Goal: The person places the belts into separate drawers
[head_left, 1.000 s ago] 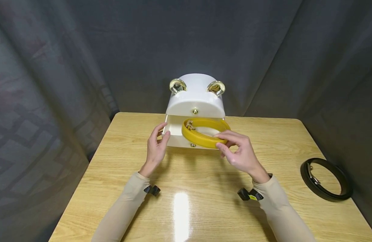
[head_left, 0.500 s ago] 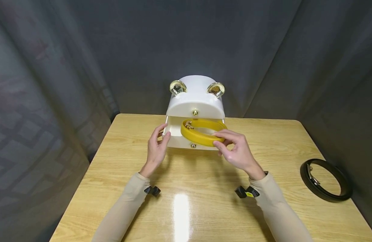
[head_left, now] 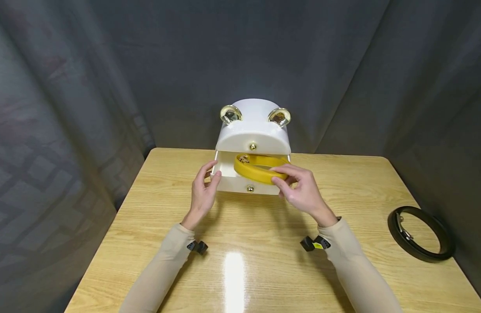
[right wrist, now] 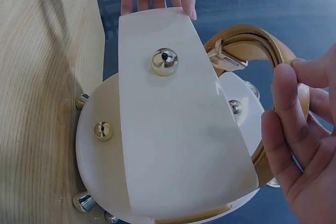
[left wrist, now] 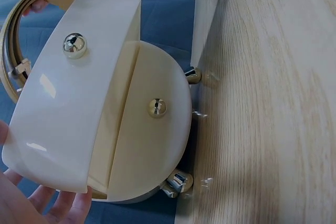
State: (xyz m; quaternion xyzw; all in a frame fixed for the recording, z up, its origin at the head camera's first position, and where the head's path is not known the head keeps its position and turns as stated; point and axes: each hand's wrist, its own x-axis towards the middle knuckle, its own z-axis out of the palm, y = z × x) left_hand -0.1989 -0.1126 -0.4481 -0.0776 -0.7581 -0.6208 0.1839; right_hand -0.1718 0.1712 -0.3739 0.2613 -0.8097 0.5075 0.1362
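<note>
A white storage box (head_left: pixel 256 115) with two gold ears and round gold knobs stands at the table's back, one drawer (head_left: pixel 232 184) pulled out. My left hand (head_left: pixel 203 191) holds that drawer by its left front corner, thumb at the front edge and fingers along the side. My right hand (head_left: pixel 300 189) pinches the near right part of a coiled yellow belt (head_left: pixel 256 173) between thumb and fingers. The belt overlaps the drawer opening, tilted, its buckle (head_left: pixel 244 158) toward the left. In the right wrist view the drawer front hides part of the belt (right wrist: pixel 252 38).
A coiled black belt (head_left: pixel 422 232) with a metal buckle lies at the right edge of the wooden table (head_left: pixel 260 269). Dark grey curtains (head_left: pixel 185 65) hang close behind the box and along both sides.
My right hand has moved left and slightly away from me with the yellow belt, bringing it lower and further over the drawer. My left hand stays on the drawer's corner.
</note>
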